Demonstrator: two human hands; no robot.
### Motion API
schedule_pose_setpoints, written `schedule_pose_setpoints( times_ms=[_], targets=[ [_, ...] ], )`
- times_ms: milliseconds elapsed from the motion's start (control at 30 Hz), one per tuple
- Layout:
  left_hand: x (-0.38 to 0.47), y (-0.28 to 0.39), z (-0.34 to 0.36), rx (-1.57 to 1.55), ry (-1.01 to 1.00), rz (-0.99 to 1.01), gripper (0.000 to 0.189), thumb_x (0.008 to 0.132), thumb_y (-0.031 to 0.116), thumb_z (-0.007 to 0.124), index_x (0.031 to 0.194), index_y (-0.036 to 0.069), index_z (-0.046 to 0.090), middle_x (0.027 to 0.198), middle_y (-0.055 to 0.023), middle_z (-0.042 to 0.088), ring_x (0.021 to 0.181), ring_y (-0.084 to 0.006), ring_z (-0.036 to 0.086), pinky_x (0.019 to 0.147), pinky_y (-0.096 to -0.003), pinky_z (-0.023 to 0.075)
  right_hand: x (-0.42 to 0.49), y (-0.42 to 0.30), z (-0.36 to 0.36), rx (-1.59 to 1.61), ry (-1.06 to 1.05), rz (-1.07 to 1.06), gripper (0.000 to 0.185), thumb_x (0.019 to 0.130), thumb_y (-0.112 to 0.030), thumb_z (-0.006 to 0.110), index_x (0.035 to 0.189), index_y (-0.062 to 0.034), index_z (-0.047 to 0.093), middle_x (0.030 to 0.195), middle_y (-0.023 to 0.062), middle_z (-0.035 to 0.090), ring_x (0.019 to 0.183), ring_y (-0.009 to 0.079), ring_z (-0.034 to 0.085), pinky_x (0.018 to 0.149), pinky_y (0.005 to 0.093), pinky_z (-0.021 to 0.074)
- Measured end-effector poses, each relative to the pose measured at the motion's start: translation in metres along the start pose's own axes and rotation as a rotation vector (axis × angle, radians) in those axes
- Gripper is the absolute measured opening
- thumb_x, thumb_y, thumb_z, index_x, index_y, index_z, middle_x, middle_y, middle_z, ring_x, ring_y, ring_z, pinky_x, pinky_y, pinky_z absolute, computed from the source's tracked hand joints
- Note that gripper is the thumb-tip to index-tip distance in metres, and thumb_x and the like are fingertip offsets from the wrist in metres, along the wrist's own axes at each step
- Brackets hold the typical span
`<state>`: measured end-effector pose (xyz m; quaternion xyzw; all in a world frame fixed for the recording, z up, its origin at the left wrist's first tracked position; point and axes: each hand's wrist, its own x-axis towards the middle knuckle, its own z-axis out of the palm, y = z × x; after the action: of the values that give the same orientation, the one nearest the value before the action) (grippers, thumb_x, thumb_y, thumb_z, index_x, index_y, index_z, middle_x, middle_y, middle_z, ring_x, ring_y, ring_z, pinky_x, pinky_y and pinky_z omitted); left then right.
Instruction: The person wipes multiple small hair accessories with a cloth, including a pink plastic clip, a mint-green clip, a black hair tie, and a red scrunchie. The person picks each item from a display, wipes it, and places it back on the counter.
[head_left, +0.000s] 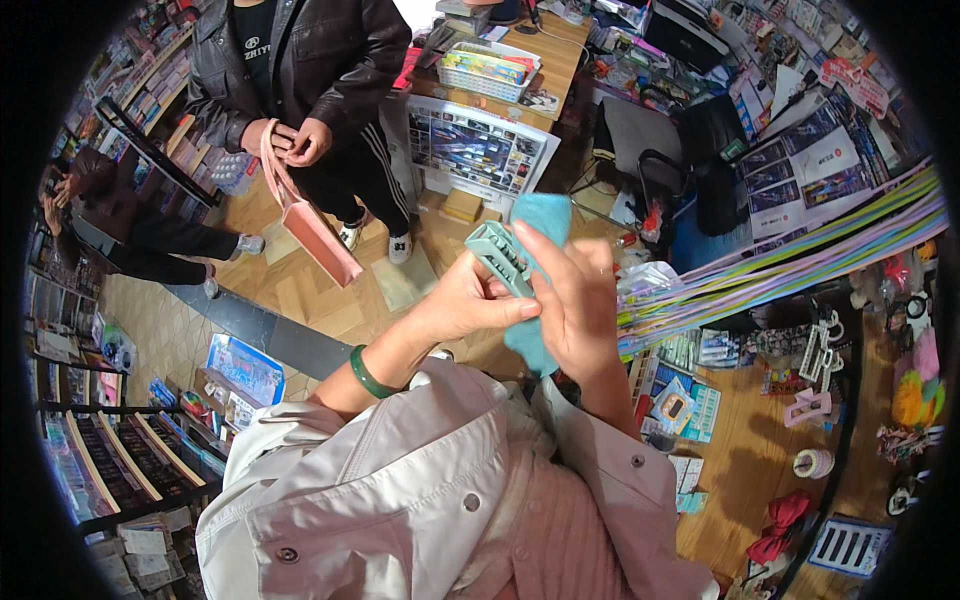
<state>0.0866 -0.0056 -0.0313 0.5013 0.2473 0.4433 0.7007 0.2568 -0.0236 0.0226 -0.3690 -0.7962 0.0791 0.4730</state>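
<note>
My left hand (480, 296), with a green bangle (370, 373) on its wrist, grips a pale green plastic claw-type hair clip (499, 259). The clip is held tilted, its row of teeth turned towards my right hand. Against my right hand (566, 300) lies a teal cloth (541, 214); it shows above the fingers and again below, between the two hands. My right index finger is raised near the clip's upper end. The inner side of the right hand is hidden, so how it holds the cloth is partly unseen.
Ahead stands a person (300, 82) holding a pink bag (322, 244); another person (142, 214) is at the left shelves. A wooden counter with a white basket (487, 75) is ahead. Coloured cords (780, 262) hang at right, above a wooden surface (731, 465) bearing hair accessories.
</note>
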Motion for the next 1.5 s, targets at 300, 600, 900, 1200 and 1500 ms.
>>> schedule_pose_setpoints(
  times_ms=[300,600,900,1200,1500],
  targets=[
    [-0.002,-0.013,0.015,-0.105,0.088,0.156,0.046,0.071,0.005,0.079,0.102,0.009,0.045,0.077,0.0077,0.044,0.066,0.0003,0.038,0.056,-0.0194,0.0326,-0.014,0.014,0.024,0.304,0.291,0.416,0.027,0.097,-0.009,0.053,0.123,-0.0029,0.059,0.102,0.0073,0.066,0.088,0.0144,0.059,0.082,0.0270,0.0468],
    [-0.003,-0.007,0.013,-0.069,0.252,0.104,0.051,0.069,0.007,0.080,0.106,0.008,0.046,0.095,0.0017,0.052,0.077,-0.0013,0.046,0.064,-0.0203,0.0411,-0.047,0.021,0.020,0.232,0.512,0.326,0.025,0.093,-0.001,0.058,0.117,-0.0018,0.062,0.102,0.0102,0.065,0.095,0.0201,0.061,0.087,0.0303,0.0464],
    [0.004,0.017,0.003,0.208,0.017,0.585,0.057,0.060,0.003,0.078,0.107,0.009,0.045,0.106,-0.0055,0.047,0.081,-0.0051,0.043,0.062,-0.0186,0.0369,-0.053,0.031,0.032,0.138,0.315,0.240,0.020,0.089,0.004,0.060,0.108,-0.0011,0.063,0.096,0.0113,0.066,0.087,0.0246,0.063,0.080,0.0323,0.0485],
    [0.006,0.017,0.002,0.415,-0.021,0.637,0.061,0.062,0.008,0.085,0.110,0.010,0.047,0.110,-0.0091,0.048,0.101,-0.0162,0.048,0.087,-0.0329,0.0423,-0.054,-0.004,0.019,0.409,0.589,0.181,0.017,0.091,0.003,0.056,0.108,0.0006,0.058,0.107,0.0136,0.061,0.096,0.0204,0.060,0.085,0.0318,0.0467],
    [0.006,0.010,0.006,-0.003,-0.028,0.360,0.060,0.065,0.014,0.083,0.109,0.011,0.042,0.108,-0.0087,0.052,0.094,-0.0139,0.052,0.083,-0.0294,0.0463,-0.025,-0.015,0.009,0.176,0.016,-0.125,0.035,0.077,0.004,0.066,0.110,-0.0069,0.070,0.097,0.0101,0.068,0.082,0.0277,0.064,0.076,0.0362,0.0523]
  ],
)
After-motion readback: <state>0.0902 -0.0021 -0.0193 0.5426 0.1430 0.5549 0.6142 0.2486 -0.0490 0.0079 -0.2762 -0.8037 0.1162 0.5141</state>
